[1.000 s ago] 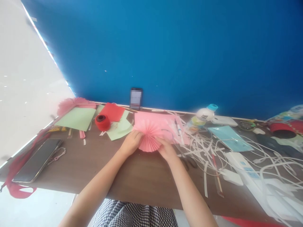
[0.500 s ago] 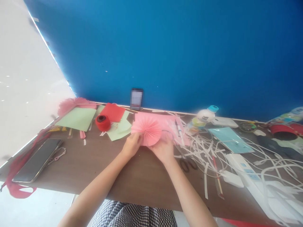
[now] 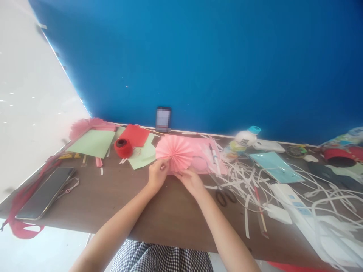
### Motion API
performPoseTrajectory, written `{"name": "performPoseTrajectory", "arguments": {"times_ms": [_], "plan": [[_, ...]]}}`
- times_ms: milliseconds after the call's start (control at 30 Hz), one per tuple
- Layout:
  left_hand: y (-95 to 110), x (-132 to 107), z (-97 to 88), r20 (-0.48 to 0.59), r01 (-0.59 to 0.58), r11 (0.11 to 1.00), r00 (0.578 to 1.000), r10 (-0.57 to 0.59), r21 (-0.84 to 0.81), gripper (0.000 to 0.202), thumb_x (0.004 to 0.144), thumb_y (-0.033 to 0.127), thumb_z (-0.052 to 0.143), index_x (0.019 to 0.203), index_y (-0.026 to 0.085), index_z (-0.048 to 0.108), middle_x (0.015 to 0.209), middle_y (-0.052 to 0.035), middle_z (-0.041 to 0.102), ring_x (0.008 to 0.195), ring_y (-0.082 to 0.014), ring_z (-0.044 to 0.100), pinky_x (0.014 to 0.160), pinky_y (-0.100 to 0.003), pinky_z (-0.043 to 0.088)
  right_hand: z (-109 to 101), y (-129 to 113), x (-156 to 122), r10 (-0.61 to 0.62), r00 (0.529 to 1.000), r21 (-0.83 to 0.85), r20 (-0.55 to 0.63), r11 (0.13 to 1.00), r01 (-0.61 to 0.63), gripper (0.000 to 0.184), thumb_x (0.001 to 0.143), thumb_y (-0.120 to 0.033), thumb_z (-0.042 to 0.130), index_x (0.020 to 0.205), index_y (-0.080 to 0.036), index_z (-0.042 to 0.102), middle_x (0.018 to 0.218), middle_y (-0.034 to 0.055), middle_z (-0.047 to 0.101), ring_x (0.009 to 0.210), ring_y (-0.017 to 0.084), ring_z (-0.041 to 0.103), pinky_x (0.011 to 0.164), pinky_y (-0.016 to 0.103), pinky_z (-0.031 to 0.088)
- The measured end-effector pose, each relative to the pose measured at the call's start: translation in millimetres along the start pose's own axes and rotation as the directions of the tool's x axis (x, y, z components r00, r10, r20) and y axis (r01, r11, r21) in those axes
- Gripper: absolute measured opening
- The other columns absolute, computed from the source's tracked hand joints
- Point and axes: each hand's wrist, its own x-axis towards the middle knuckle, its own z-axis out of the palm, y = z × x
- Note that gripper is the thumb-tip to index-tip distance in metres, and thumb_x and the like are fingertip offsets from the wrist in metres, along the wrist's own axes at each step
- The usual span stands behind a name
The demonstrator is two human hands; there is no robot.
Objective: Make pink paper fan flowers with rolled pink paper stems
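A pink pleated paper fan stands opened into a near-full circle above the brown table. My left hand pinches its lower left edge. My right hand grips its lower right edge, fingers closed on the folds. Both hands meet at the fan's bottom, where the pleats come together. Behind the fan lies a sheet of pink paper.
A red tape roll, green paper and red paper lie to the left. A dark phone rests near the left edge. Another phone leans on the blue wall. Scissors, white paper strips, cables and a glue bottle crowd the right.
The fan has risen from the table and opened from a half circle to a near-full circle. Both hands have drawn together under it.
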Motion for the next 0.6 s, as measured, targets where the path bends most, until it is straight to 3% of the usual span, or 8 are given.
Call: {"name": "performPoseTrajectory", "arguments": {"times_ms": [100,200,267,367,467,600], "plan": [[-14,9,-9.5,-0.041,-0.105,0.99,0.993,0.109,0.09,0.018,0.08,0.012,0.039,0.076,0.017,0.056,0.075,-0.0043,0.063,0.082,-0.0148,0.06,0.062,-0.024,0.048,-5,0,1,-0.024,0.999,-0.015,-0.03,1.0,0.024,0.026,0.068,-0.024,0.053,0.093,-0.022,0.058,0.1,0.004,0.063,0.1,0.023,0.056,0.091,0.046,0.039],[-33,20,-21.7,-0.009,-0.223,0.938,0.972,0.234,0.265,0.026,0.078,0.008,0.037,0.092,0.017,0.057,0.084,-0.0075,0.063,0.083,-0.0163,0.058,0.071,-0.029,0.047,-11,-1,2,-0.039,0.998,-0.057,-0.045,0.998,0.037,0.027,0.071,-0.028,0.051,0.096,-0.02,0.058,0.108,0.0065,0.06,0.105,0.023,0.053,0.091,0.046,0.038],[-42,24,-26.3,0.015,-0.195,0.91,0.979,0.204,0.365,0.03,0.077,0.006,0.036,0.096,0.015,0.056,0.075,-0.0068,0.062,0.075,-0.0162,0.057,0.066,-0.028,0.046,-13,-1,3,-0.04,0.998,-0.06,-0.057,0.998,0.036,0.026,0.07,-0.029,0.051,0.094,-0.02,0.058,0.108,0.0068,0.06,0.103,0.024,0.054,0.091,0.046,0.038],[-48,25,-26.8,0.047,-0.145,0.889,0.989,0.138,0.435,0.024,0.073,0.004,0.037,0.084,0.015,0.057,0.075,-0.007,0.059,0.069,-0.0159,0.055,0.061,-0.027,0.044,-15,0,2,-0.025,0.998,-0.034,-0.062,0.999,0.023,0.024,0.07,-0.028,0.052,0.092,-0.02,0.059,0.104,0.0063,0.062,0.097,0.023,0.057,0.09,0.045,0.038],[-48,26,-25.2,0.026,-0.092,0.892,0.996,0.089,0.443,0.017,0.071,0.005,0.04,0.069,0.016,0.053,0.087,-0.0091,0.057,0.074,-0.0161,0.053,0.061,-0.026,0.043,-16,1,2,-0.014,0.999,-0.026,-0.052,1.0,0.013,0.023,0.07,-0.028,0.052,0.09,-0.02,0.059,0.102,0.0053,0.063,0.092,0.023,0.06,0.09,0.043,0.039],[-52,30,-27.3,-0.013,-0.068,0.908,0.997,0.081,0.414,0.016,0.072,0.007,0.04,0.063,0.016,0.049,0.086,-0.008,0.054,0.076,-0.0156,0.05,0.064,-0.027,0.042,-18,0,0,-0.028,0.998,-0.016,-0.051,1.0,0.027,0.021,0.071,-0.028,0.052,0.088,-0.02,0.06,0.101,0.0047,0.063,0.088,0.022,0.061,0.087,0.041,0.04]]}}
